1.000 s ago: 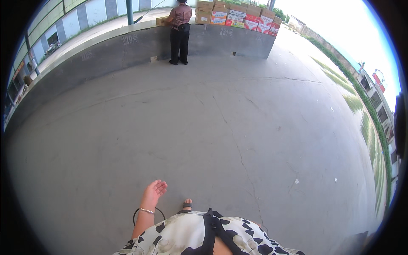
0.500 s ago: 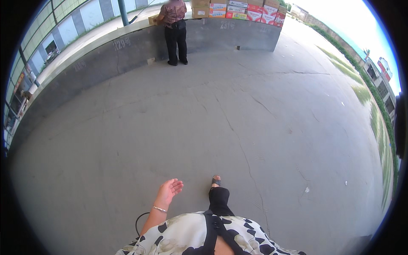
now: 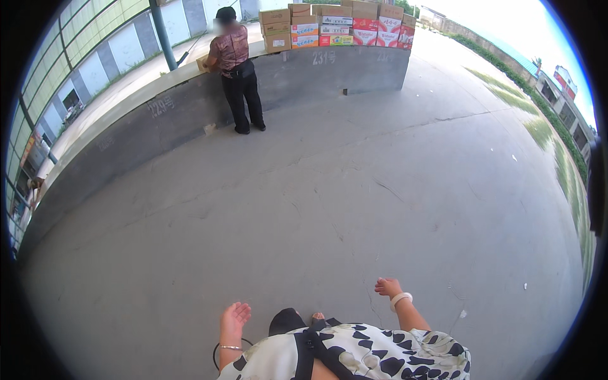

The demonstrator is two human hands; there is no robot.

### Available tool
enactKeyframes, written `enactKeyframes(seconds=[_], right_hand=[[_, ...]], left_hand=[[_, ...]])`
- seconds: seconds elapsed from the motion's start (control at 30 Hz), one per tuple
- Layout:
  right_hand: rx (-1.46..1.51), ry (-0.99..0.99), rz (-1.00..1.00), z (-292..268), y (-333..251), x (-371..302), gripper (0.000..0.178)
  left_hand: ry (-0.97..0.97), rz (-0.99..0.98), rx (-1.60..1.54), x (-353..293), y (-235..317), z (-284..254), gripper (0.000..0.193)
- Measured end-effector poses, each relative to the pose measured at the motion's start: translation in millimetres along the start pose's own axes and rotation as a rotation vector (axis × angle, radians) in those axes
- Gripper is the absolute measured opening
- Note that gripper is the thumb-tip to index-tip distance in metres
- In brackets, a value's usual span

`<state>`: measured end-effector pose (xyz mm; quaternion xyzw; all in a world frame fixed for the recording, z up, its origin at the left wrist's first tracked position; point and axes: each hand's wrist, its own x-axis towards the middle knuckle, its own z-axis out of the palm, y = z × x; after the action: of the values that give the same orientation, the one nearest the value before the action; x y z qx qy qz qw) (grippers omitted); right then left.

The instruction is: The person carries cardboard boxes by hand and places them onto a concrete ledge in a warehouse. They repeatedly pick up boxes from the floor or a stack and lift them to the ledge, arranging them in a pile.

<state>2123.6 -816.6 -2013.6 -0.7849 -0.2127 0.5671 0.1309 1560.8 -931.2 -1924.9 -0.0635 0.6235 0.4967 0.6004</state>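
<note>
My left hand (image 3: 235, 318) hangs low in front of me, palm partly turned up and fingers stretched out, with nothing in it. A thin silver bangle (image 3: 231, 347) circles that wrist, and a dark thin loop (image 3: 216, 358) shows beside it. Farther right, my right hand (image 3: 387, 287) swings out over the floor with its fingers loosely bent, and I see nothing in it. A pale, thick bracelet (image 3: 401, 300) sits on that wrist. Both hands are in the air over the grey concrete floor (image 3: 304, 234), touching nothing.
A low grey wall (image 3: 354, 69) curves across the far side. Stacked cartons (image 3: 335, 28) in brown, white, orange and red stand on its top. Another person (image 3: 237, 69) stands at the wall by a small brown box (image 3: 202, 64). Green posts (image 3: 163, 35) rise behind.
The wall, the cartons and the other person look nearer. My right hand has come into view on the right. My left hand sits lower and farther left, still open.
</note>
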Motion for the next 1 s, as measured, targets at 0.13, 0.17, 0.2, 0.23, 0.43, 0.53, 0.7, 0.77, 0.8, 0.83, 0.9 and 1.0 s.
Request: enactKeyframes(seconds=[0.13,0.17,0.2,0.23,0.43,0.53,0.7,0.77,0.8,0.83,0.9,1.0], right_hand=[[-0.008,-0.025,-0.05,15.2,-32.2,11.8,0.036],[0.002,-0.049,-0.029,16.9,-23.2,12.7,0.036],[0.013,-0.073,-0.007,17.2,-13.0,11.7,0.036],[0.014,-0.056,0.055,18.5,-3.0,6.0,0.035],[0.153,0.105,0.238,-46.4,107.8,-12.1,0.031],[0.083,0.151,0.251,-51.5,99.5,-27.1,0.032],[0.016,0.152,0.217,-54.4,80.0,-9.7,0.033],[-0.001,0.14,0.204,-51.9,66.6,4.7,0.034],[-0.004,0.13,0.197,-49.5,60.6,12.8,0.034],[-0.003,0.123,0.192,-47.4,54.7,21.8,0.034],[-0.007,0.1,0.186,-45.6,40.8,40.7,0.035],[-0.005,0.052,0.187,-45.3,14.5,69.4,0.036]], left_hand=[[-0.009,-0.11,-0.033,9.2,-7.7,15.3,0.03],[-0.017,-0.133,-0.048,14.6,-6.9,21.0,0.03],[-0.022,-0.133,-0.05,23.5,-4.6,28.6,0.03],[-0.032,-0.12,-0.031,32.5,0.4,33.7,0.03],[-0.131,-0.104,-0.034,133.0,13.7,118.9,0.032],[-0.222,-0.043,0.056,143.7,60.1,161.6,0.03],[-0.394,-0.073,0.18,154.9,74.7,244.4,0.032],[-0.403,-0.059,0.194,153.4,81.1,271.0,0.032],[-0.419,-0.046,0.21,151.8,82.7,279.3,0.033],[-0.411,-0.044,0.207,152.2,81.5,284.8,0.033],[-0.431,-0.04,0.145,154.0,78.8,290.3,0.031],[-0.361,-0.056,0.106,158.4,72.0,273.4,0.033]])
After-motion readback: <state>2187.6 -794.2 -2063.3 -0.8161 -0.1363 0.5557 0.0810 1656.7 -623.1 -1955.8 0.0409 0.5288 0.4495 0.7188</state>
